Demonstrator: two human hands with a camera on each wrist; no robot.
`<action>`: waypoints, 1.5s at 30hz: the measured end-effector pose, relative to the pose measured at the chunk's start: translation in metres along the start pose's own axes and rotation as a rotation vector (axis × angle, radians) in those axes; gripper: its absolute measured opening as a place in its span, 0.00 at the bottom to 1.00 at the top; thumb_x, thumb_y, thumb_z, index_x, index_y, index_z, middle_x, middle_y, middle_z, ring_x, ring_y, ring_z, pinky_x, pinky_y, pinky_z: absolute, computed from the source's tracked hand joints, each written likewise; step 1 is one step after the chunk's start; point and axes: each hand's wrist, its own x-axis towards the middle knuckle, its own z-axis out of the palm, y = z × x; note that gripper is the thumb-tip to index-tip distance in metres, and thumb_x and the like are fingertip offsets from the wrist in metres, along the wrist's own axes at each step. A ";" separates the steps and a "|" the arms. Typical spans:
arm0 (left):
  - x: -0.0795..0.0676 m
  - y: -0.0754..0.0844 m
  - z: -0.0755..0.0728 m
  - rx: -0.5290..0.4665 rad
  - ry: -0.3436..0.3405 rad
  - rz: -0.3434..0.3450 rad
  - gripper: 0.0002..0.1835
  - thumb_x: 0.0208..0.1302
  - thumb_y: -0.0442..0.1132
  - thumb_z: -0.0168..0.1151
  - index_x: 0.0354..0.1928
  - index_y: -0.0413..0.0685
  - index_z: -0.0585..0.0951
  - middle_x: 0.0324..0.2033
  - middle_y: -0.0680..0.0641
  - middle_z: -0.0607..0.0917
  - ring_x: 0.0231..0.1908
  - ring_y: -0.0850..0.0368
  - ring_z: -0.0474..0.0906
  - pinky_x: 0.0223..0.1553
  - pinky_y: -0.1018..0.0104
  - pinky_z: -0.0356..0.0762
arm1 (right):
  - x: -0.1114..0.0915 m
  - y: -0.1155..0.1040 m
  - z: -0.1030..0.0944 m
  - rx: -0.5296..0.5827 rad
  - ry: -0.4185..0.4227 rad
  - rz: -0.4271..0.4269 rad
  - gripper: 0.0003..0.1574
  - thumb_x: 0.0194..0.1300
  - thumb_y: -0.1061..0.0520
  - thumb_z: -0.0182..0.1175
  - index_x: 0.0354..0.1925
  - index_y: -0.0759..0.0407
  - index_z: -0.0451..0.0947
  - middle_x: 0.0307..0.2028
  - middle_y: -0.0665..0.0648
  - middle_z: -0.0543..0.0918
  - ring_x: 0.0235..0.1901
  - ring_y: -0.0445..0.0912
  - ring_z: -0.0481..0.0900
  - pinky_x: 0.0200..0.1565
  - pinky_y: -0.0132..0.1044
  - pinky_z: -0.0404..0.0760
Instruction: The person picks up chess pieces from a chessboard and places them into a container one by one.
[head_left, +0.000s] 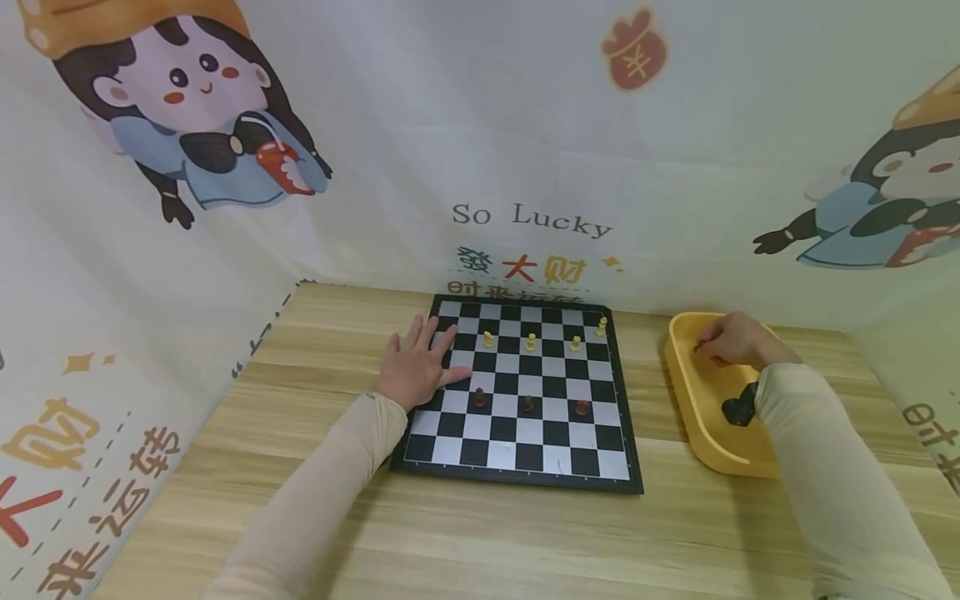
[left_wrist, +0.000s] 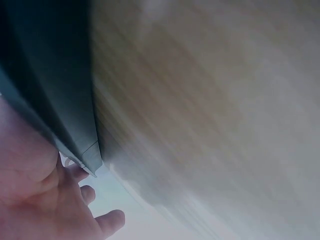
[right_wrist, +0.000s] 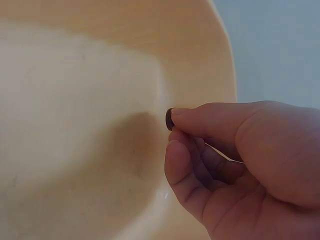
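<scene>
My left hand [head_left: 411, 367] lies with spread fingers over the left edge of the black-and-white chessboard [head_left: 515, 431]. In the left wrist view its palm [left_wrist: 35, 200] is against the board's dark side [left_wrist: 65, 75]. Several pale yellow chess pieces [head_left: 531, 342] stand on the far half of the board, one near the far right corner. Three brown chess pieces [head_left: 480, 397] stand in a row on the nearer half. Over the far end of the yellow tray [head_left: 690, 417], my right hand [head_left: 733, 340] pinches a small dark brown chess piece [right_wrist: 169, 119] between thumb and fingertips; mostly its round end shows.
The tray stands on the wooden table [head_left: 480, 542], right of the board. A black object [head_left: 738, 408] shows beside the right sleeve [head_left: 832, 467], over the tray. A printed cloth [head_left: 420, 125] hangs close behind the board and along both sides.
</scene>
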 end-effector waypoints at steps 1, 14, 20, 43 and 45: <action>0.000 0.000 0.000 0.000 -0.001 0.001 0.45 0.72 0.74 0.35 0.82 0.57 0.53 0.82 0.40 0.52 0.82 0.39 0.44 0.76 0.34 0.56 | 0.000 0.000 0.001 -0.001 0.000 0.001 0.16 0.64 0.64 0.63 0.43 0.78 0.78 0.25 0.49 0.83 0.25 0.38 0.77 0.32 0.29 0.81; -0.001 0.002 -0.002 0.020 -0.005 0.002 0.45 0.72 0.74 0.35 0.82 0.57 0.53 0.81 0.41 0.52 0.82 0.40 0.45 0.75 0.35 0.57 | 0.001 0.005 0.005 -0.031 -0.006 -0.002 0.15 0.62 0.63 0.64 0.41 0.76 0.79 0.24 0.47 0.82 0.26 0.37 0.76 0.31 0.30 0.78; 0.000 0.002 -0.002 0.022 -0.011 0.003 0.45 0.72 0.74 0.34 0.82 0.57 0.52 0.82 0.41 0.51 0.82 0.40 0.44 0.76 0.35 0.57 | 0.001 0.009 0.005 -0.054 -0.020 0.004 0.13 0.64 0.62 0.65 0.41 0.74 0.80 0.25 0.49 0.83 0.26 0.39 0.76 0.32 0.31 0.78; -0.001 0.001 -0.002 0.028 -0.015 -0.001 0.45 0.72 0.74 0.33 0.82 0.57 0.52 0.82 0.41 0.51 0.82 0.40 0.44 0.76 0.36 0.57 | -0.009 0.002 -0.002 -0.051 -0.008 0.011 0.23 0.66 0.60 0.61 0.50 0.80 0.76 0.25 0.52 0.83 0.26 0.40 0.77 0.33 0.32 0.80; -0.001 0.001 -0.003 0.028 -0.017 -0.001 0.45 0.72 0.74 0.33 0.82 0.57 0.52 0.82 0.41 0.51 0.82 0.40 0.44 0.76 0.36 0.56 | -0.011 0.001 -0.004 -0.048 -0.006 0.013 0.24 0.68 0.58 0.61 0.51 0.79 0.75 0.28 0.55 0.83 0.28 0.42 0.78 0.34 0.33 0.80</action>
